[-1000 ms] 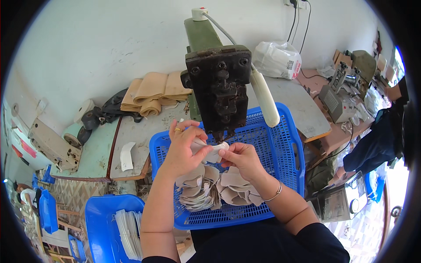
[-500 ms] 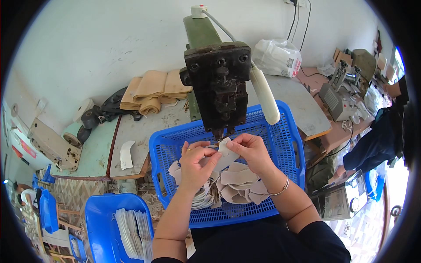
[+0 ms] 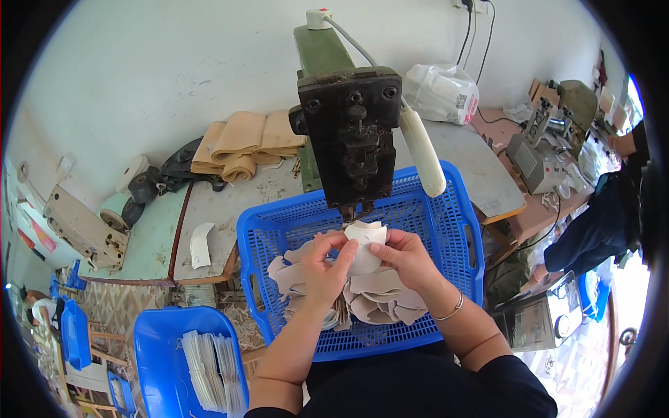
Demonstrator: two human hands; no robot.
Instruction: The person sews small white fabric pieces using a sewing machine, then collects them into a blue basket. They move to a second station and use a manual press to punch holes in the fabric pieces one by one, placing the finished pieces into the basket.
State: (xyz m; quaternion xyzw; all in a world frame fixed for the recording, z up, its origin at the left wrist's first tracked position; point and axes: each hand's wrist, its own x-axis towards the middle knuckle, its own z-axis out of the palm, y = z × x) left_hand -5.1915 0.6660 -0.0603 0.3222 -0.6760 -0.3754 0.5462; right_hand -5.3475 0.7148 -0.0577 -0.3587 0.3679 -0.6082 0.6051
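Note:
Between both hands, just below the tip of a black and green machine head point(image 3: 353, 143), a curved off-white cut piece point(image 3: 364, 259) is held up. My left hand point(image 3: 327, 263) pinches its left edge, thumb in front. On its right edge my right hand point(image 3: 408, 259) is closed, thumb pressed on the front face. A second layer seems to show behind its upper edge. Under the hands, a blue perforated basket point(image 3: 376, 350) holds a heap of similar beige pieces point(image 3: 380, 296).
A blue tub point(image 3: 157, 348) with stacked white strips stands at lower left. On the left tables are folded tan sheets point(image 3: 240, 143), a loose white piece point(image 3: 201, 245) and a sewing machine point(image 3: 87, 226). A white lamp-like handle point(image 3: 421, 153) hangs right of the machine; another person's arm point(image 3: 589, 216) is at far right.
The held piece has turned more upright and its broad face now shows. My left hand has shifted slightly right, its fingers closer around the edge.

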